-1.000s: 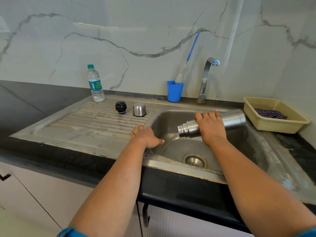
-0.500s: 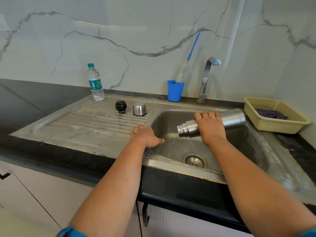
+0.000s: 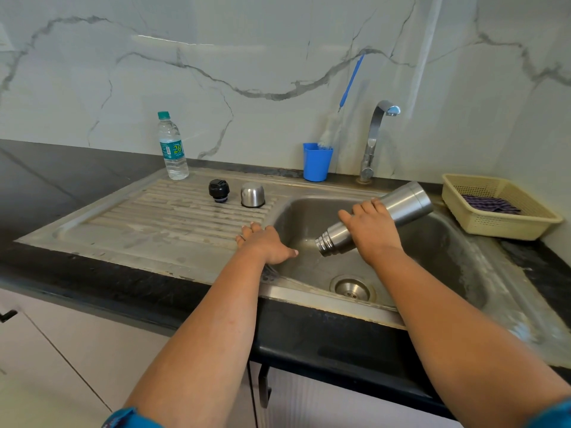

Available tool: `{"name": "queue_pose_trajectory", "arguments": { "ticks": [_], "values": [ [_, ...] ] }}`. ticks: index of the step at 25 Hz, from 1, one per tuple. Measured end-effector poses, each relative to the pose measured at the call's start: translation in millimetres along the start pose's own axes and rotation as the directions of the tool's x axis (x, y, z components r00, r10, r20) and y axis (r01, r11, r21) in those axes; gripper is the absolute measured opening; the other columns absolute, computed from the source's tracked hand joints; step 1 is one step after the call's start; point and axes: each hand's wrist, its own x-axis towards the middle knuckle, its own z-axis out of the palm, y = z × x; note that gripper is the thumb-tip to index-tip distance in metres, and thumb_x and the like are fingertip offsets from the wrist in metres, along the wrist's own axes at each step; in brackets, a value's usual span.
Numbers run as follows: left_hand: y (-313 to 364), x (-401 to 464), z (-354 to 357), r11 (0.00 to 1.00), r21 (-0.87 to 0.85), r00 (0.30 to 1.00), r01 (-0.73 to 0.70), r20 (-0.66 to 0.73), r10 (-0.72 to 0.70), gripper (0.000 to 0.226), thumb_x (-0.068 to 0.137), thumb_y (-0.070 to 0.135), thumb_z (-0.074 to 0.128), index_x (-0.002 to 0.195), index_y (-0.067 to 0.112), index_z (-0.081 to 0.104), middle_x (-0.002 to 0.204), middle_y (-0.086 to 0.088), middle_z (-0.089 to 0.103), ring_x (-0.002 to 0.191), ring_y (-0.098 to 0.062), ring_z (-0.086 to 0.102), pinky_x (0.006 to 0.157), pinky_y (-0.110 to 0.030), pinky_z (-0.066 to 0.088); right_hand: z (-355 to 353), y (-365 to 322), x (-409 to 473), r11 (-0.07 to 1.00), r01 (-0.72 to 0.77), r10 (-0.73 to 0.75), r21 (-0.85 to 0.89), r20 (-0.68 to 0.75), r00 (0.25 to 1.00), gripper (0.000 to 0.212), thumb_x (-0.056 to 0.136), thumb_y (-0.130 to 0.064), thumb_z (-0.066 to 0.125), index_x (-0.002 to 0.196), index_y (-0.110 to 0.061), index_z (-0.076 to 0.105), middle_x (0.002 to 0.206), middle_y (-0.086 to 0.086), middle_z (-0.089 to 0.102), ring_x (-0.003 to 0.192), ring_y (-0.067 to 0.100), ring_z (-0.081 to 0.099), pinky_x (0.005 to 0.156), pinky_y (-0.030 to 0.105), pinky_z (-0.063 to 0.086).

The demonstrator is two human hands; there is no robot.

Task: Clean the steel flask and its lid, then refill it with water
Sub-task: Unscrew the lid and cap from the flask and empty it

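A wall of pale marble (image 3: 247,57) veined in grey rises behind a black stone counter (image 3: 77,168), into which a scuffed stainless sink (image 3: 457,242) with a ribbed draining board (image 3: 173,214) is set. Over the basin, the right hand (image 3: 372,233) is wrapped around the middle of the steel flask (image 3: 401,202), a brushed cylinder held tilted with its stepped open neck down and to the left, base up toward the right. A faint trickle seems to fall from the mouth, though it is too thin to be sure. Below lies the round drain (image 3: 352,287).

The left hand (image 3: 265,244) rests flat and empty, fingers spread loosely, on the rim where board meets basin. On the ribs behind it stand the black stopper (image 3: 218,190) and, just beside it, the domed steel cap (image 3: 252,195), both apart from the hand. A clear plastic water bottle (image 3: 172,146) with a green top stands at the board's back edge.

A blue cup (image 3: 317,162) holding a bottle brush (image 3: 330,131) with a blue handle sits near the curved chrome tap (image 3: 372,140). To the right, a cream perforated basket (image 3: 494,223) holds a dark striped cloth (image 3: 489,203), close to the flask's base. The front half of the draining board is bare, and the basin's right side is open.
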Motion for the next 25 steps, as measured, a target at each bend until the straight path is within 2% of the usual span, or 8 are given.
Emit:
{"name": "queue_pose_trajectory", "arguments": {
  "ticks": [7, 10, 11, 13, 16, 20, 22, 25],
  "values": [
    [1.4, 2.0, 1.5, 0.999, -0.007, 0.999, 0.034, -0.005, -0.034, 0.091, 0.085, 0.059, 0.062, 0.153, 0.013, 0.024, 0.161, -0.019, 0.009, 0.148, -0.04, 0.005, 0.12, -0.054, 0.01, -8.9, -14.3, 2.0, 0.977, 0.171, -0.18, -0.126, -0.06, 0.982, 0.058, 0.076, -0.025, 0.073, 0.126, -0.022, 0.044, 0.124, 0.01, 0.052, 0.123, 0.031, 0.043, 0.113, 0.043, 0.023],
    [3.7, -2.4, 0.0, 0.993, -0.076, 0.986, 0.088, -0.136, -0.098, 0.088, 0.086, 0.052, 0.064, 0.152, 0.01, 0.023, 0.157, -0.018, 0.024, 0.146, -0.039, 0.016, 0.118, -0.058, 0.007, -11.0, -16.2, 1.7, 0.975, 0.178, -0.189, -0.13, -0.076, 0.979, 0.057, 0.077, -0.026, 0.072, 0.126, -0.022, 0.043, 0.127, 0.011, 0.052, 0.127, 0.033, 0.039, 0.114, 0.044, 0.024],
    [4.1, -2.6, -0.6, 0.991, -0.12, 0.972, 0.063, -0.218, -0.088, 0.085, 0.085, 0.049, 0.066, 0.15, 0.01, 0.026, 0.153, -0.016, 0.03, 0.144, -0.038, 0.021, 0.118, -0.057, 0.01, -11.6, -14.9, 1.1, 0.979, 0.165, -0.177, -0.121, -0.092, 0.98, 0.058, 0.077, -0.026, 0.073, 0.127, -0.022, 0.043, 0.129, 0.012, 0.051, 0.13, 0.033, 0.036, 0.115, 0.045, 0.021],
    [7.8, -1.9, -0.7, 0.965, -0.229, 0.94, -0.13, -0.339, 0.046, 0.082, 0.082, 0.046, 0.071, 0.146, 0.014, 0.032, 0.149, -0.011, 0.038, 0.139, -0.032, 0.028, 0.117, -0.051, 0.023, -13.1, -10.9, -0.6, 0.985, 0.133, -0.146, -0.11, -0.125, 0.981, 0.06, 0.077, -0.024, 0.074, 0.129, -0.023, 0.044, 0.133, 0.012, 0.051, 0.138, 0.036, 0.029, 0.118, 0.05, 0.009],
    [23.2, -6.8, 6.6, 0.854, -0.323, 0.904, -0.407, -0.272, 0.328, 0.098, 0.071, 0.051, 0.081, 0.15, 0.021, 0.032, 0.152, -0.002, 0.036, 0.14, -0.023, 0.032, 0.113, -0.044, 0.032, -16.8, -5.0, -3.8, 0.992, 0.079, -0.095, -0.104, -0.168, 0.981, 0.062, 0.075, -0.022, 0.075, 0.131, -0.027, 0.048, 0.137, 0.009, 0.051, 0.145, 0.038, 0.015, 0.114, 0.06, -0.008],
    [29.8, 2.9, 16.4, 0.755, -0.491, 0.901, -0.434, -0.234, 0.365, 0.087, 0.06, 0.053, 0.087, 0.133, 0.022, 0.052, 0.127, 0.003, 0.062, 0.113, -0.013, 0.059, 0.1, -0.04, 0.05, -21.0, 0.1, -4.7, 0.996, 0.065, -0.075, -0.059, -0.183, 0.98, 0.062, 0.078, -0.022, 0.073, 0.134, -0.033, 0.049, 0.14, 0.005, 0.05, 0.146, 0.039, 0.004, 0.109, 0.068, -0.01],
    [27.0, 6.5, 17.4, 0.738, -0.493, 0.888, -0.461, -0.254, 0.384, 0.078, 0.06, 0.053, 0.087, 0.126, 0.022, 0.058, 0.116, 0.006, 0.065, 0.104, -0.011, 0.062, 0.095, -0.039, 0.053, -21.4, -0.8, -4.8, 0.993, 0.102, -0.111, -0.058, -0.176, 0.978, 0.064, 0.079, -0.021, 0.072, 0.137, -0.033, 0.048, 0.143, 0.005, 0.047, 0.147, 0.039, 0.002, 0.108, 0.069, -0.01],
    [26.5, 2.1, 15.9, 0.737, -0.468, 0.873, -0.488, -0.239, 0.426, 0.077, 0.064, 0.045, 0.088, 0.129, 0.02, 0.055, 0.117, 0.005, 0.063, 0.104, -0.013, 0.06, 0.091, -0.031, 0.052, -22.4, -5.0, -5.1, 0.981, 0.186, -0.193, -0.054, -0.225, 0.955, 0.073, 0.072, -0.02, 0.077, 0.138, -0.032, 0.048, 0.145, 0.009, 0.045, 0.145, 0.039, 0.003, 0.107, 0.068, -0.011]
  ]
}}
